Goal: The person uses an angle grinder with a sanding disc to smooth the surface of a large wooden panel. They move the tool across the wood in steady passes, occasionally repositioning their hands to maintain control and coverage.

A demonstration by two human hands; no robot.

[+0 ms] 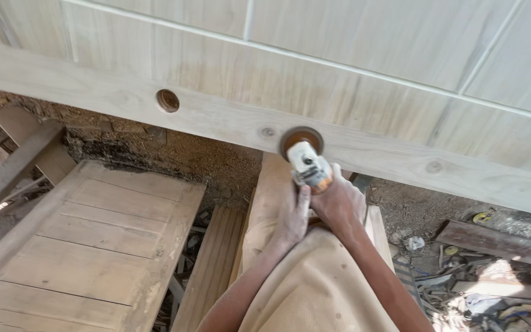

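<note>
Both hands close around the grinder (307, 165): the right hand (339, 206) wraps its body, the left hand (295, 215) steadies it from beside. Its round sanding disc (301, 138) presses on the edge of the pale wooden door (364, 80), right of a round hole (168, 100).

A rough woodworking yard or carpentry workshop is shown. A large pale unfinished wooden door panel (351, 67), grooved into sections and bored with a round hole (168, 100), is laid across the top of the view. A second bare planked wooden door (93, 240) is laid flat at the lower left. Dirt ground thick with sawdust (216, 163) is seen between them, and offcuts and scrap pieces (480, 276) are scattered at the lower right corner. A small sawdust-coated hand-held disc sander (305, 160) is pressed against the large panel's edge.
</note>
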